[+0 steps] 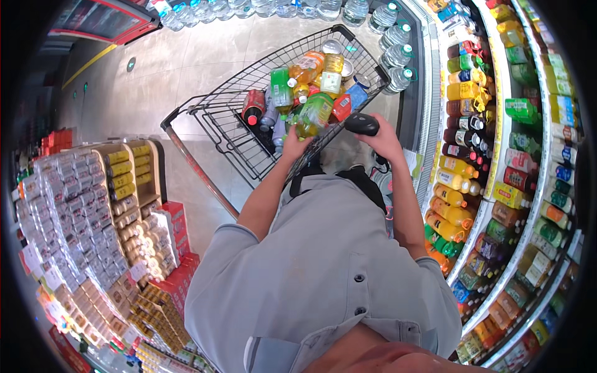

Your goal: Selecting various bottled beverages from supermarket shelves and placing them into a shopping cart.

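Observation:
A black wire shopping cart point(224, 100) stands before me, loaded with drink bottles and cans. My left hand point(296, 143) grips the neck end of a green-labelled plastic bottle point(317, 109) at the cart's near side. In my right hand point(383, 140) is a black handheld barcode scanner point(362, 124), held just right of that bottle. Around the bottle lie a green-labelled bottle point(281, 86), an orange drink bottle point(306, 66), a dark cola bottle with a red label point(253, 106), a red package point(342, 107) and a blue package point(358, 96).
Shelves of bottled drinks point(459, 172) rise close on my right. Large water bottles point(355, 12) line the floor beyond the cart. Stacked cans point(74, 186) and red cartons point(175, 224) stand on the left. Tiled floor point(158, 88) shows left of the cart.

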`<action>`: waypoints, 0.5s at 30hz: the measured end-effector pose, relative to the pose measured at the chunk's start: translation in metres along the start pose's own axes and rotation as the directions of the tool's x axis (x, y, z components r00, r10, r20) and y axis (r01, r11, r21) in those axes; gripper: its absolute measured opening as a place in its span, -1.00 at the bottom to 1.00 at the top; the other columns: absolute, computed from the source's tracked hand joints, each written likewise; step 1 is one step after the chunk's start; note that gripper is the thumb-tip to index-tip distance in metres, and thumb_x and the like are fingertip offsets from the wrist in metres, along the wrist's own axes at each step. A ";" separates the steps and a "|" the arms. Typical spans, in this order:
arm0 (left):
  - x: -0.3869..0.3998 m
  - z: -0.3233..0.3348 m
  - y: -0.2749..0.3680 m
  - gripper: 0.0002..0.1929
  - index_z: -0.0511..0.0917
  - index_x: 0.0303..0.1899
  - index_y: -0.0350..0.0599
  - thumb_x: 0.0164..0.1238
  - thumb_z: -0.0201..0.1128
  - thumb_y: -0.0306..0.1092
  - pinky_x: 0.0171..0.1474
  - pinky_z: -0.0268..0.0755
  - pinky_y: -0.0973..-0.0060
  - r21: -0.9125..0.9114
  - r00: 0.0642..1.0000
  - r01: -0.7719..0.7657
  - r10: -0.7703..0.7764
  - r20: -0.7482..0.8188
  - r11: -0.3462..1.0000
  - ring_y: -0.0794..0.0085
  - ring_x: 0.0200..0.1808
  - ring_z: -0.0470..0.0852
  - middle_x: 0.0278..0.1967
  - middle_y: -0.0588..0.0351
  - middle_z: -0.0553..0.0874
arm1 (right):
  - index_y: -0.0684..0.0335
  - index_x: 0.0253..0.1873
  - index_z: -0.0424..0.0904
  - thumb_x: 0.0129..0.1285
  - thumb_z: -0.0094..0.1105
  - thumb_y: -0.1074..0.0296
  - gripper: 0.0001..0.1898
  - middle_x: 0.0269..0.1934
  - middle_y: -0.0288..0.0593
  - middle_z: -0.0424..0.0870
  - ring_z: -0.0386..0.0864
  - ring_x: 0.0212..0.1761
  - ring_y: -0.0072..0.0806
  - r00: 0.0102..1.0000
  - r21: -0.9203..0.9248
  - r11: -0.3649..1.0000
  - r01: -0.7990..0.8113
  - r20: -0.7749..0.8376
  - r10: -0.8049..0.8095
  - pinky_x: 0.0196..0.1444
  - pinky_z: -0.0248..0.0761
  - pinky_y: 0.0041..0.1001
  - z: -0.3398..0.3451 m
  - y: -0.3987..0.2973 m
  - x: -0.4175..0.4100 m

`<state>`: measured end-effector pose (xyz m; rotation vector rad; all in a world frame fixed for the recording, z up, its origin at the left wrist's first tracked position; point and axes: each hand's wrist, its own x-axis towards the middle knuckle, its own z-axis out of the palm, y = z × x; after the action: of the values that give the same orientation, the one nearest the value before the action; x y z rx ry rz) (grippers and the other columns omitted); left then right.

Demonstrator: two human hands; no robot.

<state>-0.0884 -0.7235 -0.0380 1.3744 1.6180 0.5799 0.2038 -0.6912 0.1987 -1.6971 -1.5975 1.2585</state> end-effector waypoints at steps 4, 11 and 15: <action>0.000 -0.030 0.027 -0.28 0.35 0.36 -0.30 0.43 0.40 0.05 -0.37 0.61 0.48 -0.495 0.943 0.320 -0.224 0.245 0.808 0.49 -0.46 0.71 -0.34 0.14 0.69 | 0.24 0.09 0.59 0.04 0.62 0.33 -0.49 -0.09 -0.12 0.78 0.73 -0.02 -0.34 0.999 0.020 1.000 -0.014 0.052 0.013 0.11 0.53 -0.33 0.013 0.012 -0.005; -0.002 -0.035 0.009 -0.64 0.53 -0.05 -0.16 0.55 0.26 0.00 -0.11 0.69 0.30 -0.695 0.691 0.715 -0.221 0.689 0.068 0.27 -0.26 0.78 -0.28 0.13 0.69 | 0.26 0.09 0.59 0.02 0.64 0.32 -0.47 -0.08 -0.12 0.77 0.71 -0.03 -0.34 0.972 0.014 0.985 -0.172 0.165 0.168 0.08 0.54 -0.34 0.035 0.026 -0.020; -0.005 -0.028 0.002 -0.70 0.57 -0.01 -0.21 0.56 0.26 -0.13 0.00 0.68 0.27 -0.652 0.655 0.753 -0.186 0.732 0.089 0.21 -0.14 0.80 -0.21 0.07 0.71 | 0.26 0.08 0.59 0.04 0.63 0.36 -0.49 -0.14 -0.14 0.76 0.71 -0.10 -0.39 0.986 0.004 0.996 -0.092 0.143 0.091 0.02 0.56 -0.36 0.040 0.035 -0.027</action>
<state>-0.1118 -0.7225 -0.0215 -0.0853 0.8280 0.5402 0.1902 -0.7331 0.1585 -1.7253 -1.6051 1.4606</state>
